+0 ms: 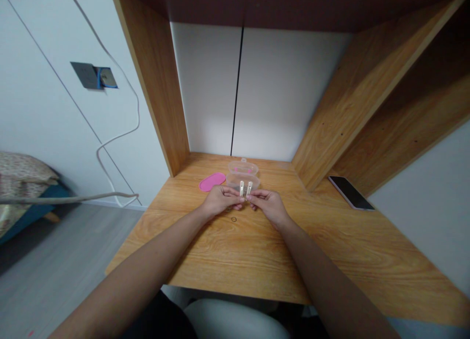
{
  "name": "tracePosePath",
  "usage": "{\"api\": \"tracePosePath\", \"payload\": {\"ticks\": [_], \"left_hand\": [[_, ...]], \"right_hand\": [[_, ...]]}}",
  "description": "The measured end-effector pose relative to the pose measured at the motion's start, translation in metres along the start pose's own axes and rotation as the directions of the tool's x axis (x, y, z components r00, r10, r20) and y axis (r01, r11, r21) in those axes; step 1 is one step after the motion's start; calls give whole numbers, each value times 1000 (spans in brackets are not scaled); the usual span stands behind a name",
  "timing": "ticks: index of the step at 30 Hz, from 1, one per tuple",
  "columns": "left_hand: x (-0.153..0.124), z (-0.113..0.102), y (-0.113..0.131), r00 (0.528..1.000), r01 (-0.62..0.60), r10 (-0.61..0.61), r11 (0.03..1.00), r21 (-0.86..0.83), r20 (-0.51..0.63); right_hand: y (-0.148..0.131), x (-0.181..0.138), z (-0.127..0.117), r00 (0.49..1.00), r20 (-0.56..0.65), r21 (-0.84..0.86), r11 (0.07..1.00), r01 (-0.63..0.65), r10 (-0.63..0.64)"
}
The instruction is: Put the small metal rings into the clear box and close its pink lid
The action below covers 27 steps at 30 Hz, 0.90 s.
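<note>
Over the desk, my left hand point(222, 201) pinches a pale, shiny hair clip point(241, 188) upright between thumb and fingers. A matching hair clip point(249, 187), slightly tilted, is pinched in my right hand point(270, 205). The two clips stand side by side with a narrow gap, and my fingertips nearly meet below them. Just behind my hands is a clear plastic box point(255, 181) with its lid point(243, 168) raised; the clips hide part of its front, and its contents cannot be made out. A pink oval piece point(212, 181) lies flat beside the box, left of it.
A small dark ring point(234, 219) lies on the wooden desk point(235, 265) in front of my hands. At the right, a phone point(351, 193) rests near the wall. Wooden side panels point(156, 79) flank the desk, with a shelf point(257, 6) overhead. A white cable point(137, 104) hangs at left.
</note>
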<state>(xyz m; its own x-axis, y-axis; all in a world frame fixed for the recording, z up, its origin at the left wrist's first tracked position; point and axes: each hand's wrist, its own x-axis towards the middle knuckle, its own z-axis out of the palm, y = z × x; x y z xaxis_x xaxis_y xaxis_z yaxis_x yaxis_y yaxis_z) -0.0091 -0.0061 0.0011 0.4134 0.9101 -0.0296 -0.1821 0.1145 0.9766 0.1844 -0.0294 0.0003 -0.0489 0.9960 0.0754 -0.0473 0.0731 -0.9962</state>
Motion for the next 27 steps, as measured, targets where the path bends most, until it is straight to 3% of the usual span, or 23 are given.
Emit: {"api": "tracePosePath", "payload": {"ticks": [27], "left_hand": [[-1,1,1,1000,-19,19,999,36,8]], "right_hand": [[-2,-1,3,1000,15,-15,1000,-4,4]]}}
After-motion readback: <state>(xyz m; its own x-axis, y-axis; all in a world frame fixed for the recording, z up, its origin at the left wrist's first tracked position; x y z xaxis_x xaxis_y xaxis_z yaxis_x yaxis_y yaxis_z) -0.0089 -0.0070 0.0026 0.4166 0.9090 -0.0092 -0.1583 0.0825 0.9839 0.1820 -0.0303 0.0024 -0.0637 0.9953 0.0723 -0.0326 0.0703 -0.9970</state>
